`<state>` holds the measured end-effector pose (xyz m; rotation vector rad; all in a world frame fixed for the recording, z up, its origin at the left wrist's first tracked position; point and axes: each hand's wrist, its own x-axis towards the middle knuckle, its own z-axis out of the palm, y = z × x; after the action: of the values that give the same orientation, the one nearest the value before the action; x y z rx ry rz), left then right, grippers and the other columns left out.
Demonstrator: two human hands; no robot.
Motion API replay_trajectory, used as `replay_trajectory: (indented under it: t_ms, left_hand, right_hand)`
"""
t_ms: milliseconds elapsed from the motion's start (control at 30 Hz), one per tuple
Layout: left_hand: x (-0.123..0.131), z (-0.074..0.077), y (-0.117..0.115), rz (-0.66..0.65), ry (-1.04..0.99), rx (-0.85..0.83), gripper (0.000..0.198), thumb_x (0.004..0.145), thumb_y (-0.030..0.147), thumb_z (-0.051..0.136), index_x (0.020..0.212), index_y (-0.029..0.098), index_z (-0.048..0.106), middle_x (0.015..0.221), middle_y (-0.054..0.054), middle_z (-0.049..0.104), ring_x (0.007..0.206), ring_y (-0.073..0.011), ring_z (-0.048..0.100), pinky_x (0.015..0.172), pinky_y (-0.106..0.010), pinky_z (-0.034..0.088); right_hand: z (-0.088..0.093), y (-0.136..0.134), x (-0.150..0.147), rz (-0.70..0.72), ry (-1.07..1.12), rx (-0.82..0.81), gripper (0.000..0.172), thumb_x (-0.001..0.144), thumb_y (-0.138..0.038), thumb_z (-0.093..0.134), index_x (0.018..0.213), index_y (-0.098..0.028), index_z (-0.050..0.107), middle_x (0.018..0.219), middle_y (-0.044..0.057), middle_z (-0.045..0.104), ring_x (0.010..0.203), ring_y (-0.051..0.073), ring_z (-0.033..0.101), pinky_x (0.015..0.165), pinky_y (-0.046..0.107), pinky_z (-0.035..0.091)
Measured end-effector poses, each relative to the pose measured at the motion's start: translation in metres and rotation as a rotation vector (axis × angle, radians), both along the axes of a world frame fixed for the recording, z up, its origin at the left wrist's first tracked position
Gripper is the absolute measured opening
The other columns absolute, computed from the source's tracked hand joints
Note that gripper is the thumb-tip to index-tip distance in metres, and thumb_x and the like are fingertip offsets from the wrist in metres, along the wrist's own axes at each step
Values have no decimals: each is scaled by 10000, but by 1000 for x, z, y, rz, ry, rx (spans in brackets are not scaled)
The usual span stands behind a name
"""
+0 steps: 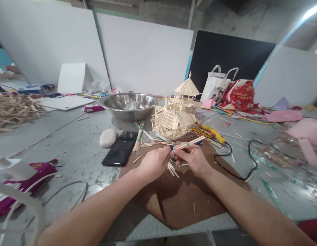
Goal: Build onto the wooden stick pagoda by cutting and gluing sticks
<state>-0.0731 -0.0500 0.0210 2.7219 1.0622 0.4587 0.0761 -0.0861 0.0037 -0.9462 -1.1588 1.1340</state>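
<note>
My right hand (193,159) is closed around a couple of pale wooden chopsticks (195,140), which carry a green mark and point up to the right. Close beside it, my left hand (156,161) has its fingers curled at the chopsticks' lower end. Something blue (171,147) shows between the hands, mostly hidden by the fingers. Short cut stick pieces (173,169) lie below the hands on a brown board (184,208). Just beyond stands a pavilion model (175,119) built from sticks, with a tiered pointed roof.
A black phone (120,149), a white rounded case (108,138) and a steel basin (129,107) are to the left. Right of the model lies a yellow glue gun (212,132) with a black cord. A purple power strip (25,184) and a transparent container (281,148) flank the workspace.
</note>
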Motion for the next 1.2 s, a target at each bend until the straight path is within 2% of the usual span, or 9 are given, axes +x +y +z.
replay_trajectory:
  t_ms: [167, 333, 600, 767, 833, 900, 1000, 1100, 1200]
  left_hand:
    - [-3, 2, 5, -23, -65, 3, 333, 829, 375, 226, 696, 179, 460, 584, -10, 519, 532, -119, 495, 500, -210, 323]
    - [-11, 2, 17, 21, -61, 87, 352, 827, 390, 224, 680, 179, 463, 557, -4, 492, 534, -121, 502, 500, -210, 312]
    - [-26, 10, 33, 166, 104, 180, 355, 820, 403, 220, 720, 199, 494, 584, -23, 549, 562, -161, 537, 491, -220, 277]
    - [-48, 18, 51, 257, 109, 232, 386, 805, 440, 217, 723, 217, 521, 599, -23, 570, 559, -158, 524, 483, -221, 250]
    - [-60, 20, 60, 235, 116, 181, 381, 783, 468, 258, 700, 227, 541, 589, -11, 571, 556, -148, 515, 485, -216, 253]
    - [-72, 22, 70, 156, 150, 60, 356, 747, 490, 326, 659, 241, 564, 587, 8, 580, 558, -135, 511, 504, -206, 275]
    - [-85, 22, 79, 218, 228, -29, 351, 709, 510, 373, 644, 255, 605, 623, 2, 611, 561, -144, 515, 516, -215, 293]
    - [-87, 20, 83, 394, 232, 97, 352, 705, 495, 377, 698, 256, 635, 708, -42, 629, 633, -184, 528, 548, -245, 315]
    - [-80, 19, 79, 443, 134, 279, 302, 705, 418, 410, 811, 243, 633, 865, -72, 615, 764, -208, 520, 628, -269, 341]
  right_hand:
    - [3, 1, 6, -12, -61, 65, 198, 648, -306, 610, 774, -158, 576, 523, -45, 532, 403, 67, 488, 403, 193, 397]
    - [5, 8, 25, -262, -24, 231, 176, 710, -329, 542, 671, -157, 545, 559, -31, 543, 403, 57, 477, 408, 191, 377]
    - [18, 21, 65, -688, 229, 321, 164, 654, -300, 565, 611, -156, 500, 477, -72, 484, 331, 44, 430, 325, 168, 320]
    - [26, 24, 98, -862, 351, 309, 93, 647, -237, 499, 596, -165, 470, 460, -89, 454, 317, 38, 406, 315, 171, 321]
    - [27, 23, 111, -918, 400, 314, 81, 663, -220, 444, 596, -176, 453, 444, -92, 444, 318, 41, 406, 323, 177, 332]
    - [27, 22, 120, -888, 431, 294, 85, 669, -207, 413, 588, -188, 428, 432, -96, 440, 317, 39, 402, 336, 180, 342]
    - [24, 25, 121, -827, 450, 228, 70, 652, -202, 414, 585, -187, 425, 398, -103, 431, 285, 35, 369, 321, 180, 333]
    - [20, 28, 105, -751, 419, 192, 51, 620, -215, 461, 605, -167, 470, 391, -90, 467, 274, 50, 389, 310, 189, 337]
    - [19, 27, 83, -579, 342, 201, 91, 603, -239, 526, 638, -158, 502, 439, -68, 530, 309, 67, 451, 332, 193, 362]
